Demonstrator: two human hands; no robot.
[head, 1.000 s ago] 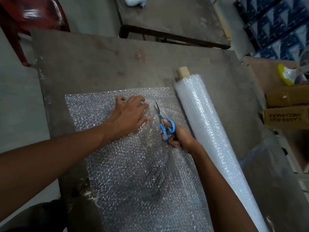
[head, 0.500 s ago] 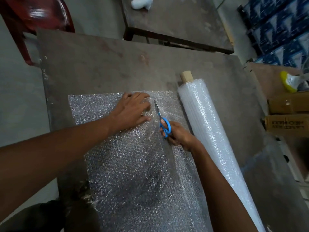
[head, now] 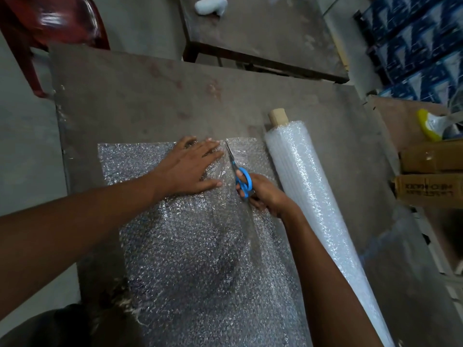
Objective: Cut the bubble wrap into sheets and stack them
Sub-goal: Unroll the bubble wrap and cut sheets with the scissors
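Note:
A sheet of bubble wrap (head: 190, 246) lies unrolled across the brown table (head: 140, 101), still joined to the white roll (head: 308, 194) on its cardboard core along the right. My left hand (head: 190, 169) presses flat on the sheet near its far edge, fingers straight. My right hand (head: 265, 196) grips blue-handled scissors (head: 240, 176), whose blades point away from me and reach almost to the sheet's far edge, just right of my left fingertips. A cut line runs back toward me from the scissors.
A second table (head: 263, 33) with a white object (head: 210, 6) stands beyond. A red chair (head: 50, 23) is at the far left. Cardboard boxes (head: 431, 171), a yellow-capped item (head: 431, 123) and stacked blue packages (head: 421, 46) fill the right side.
My right hand has pushed the scissors farther away along the cut, close to the far edge. My left hand has slid forward with them on the sheet.

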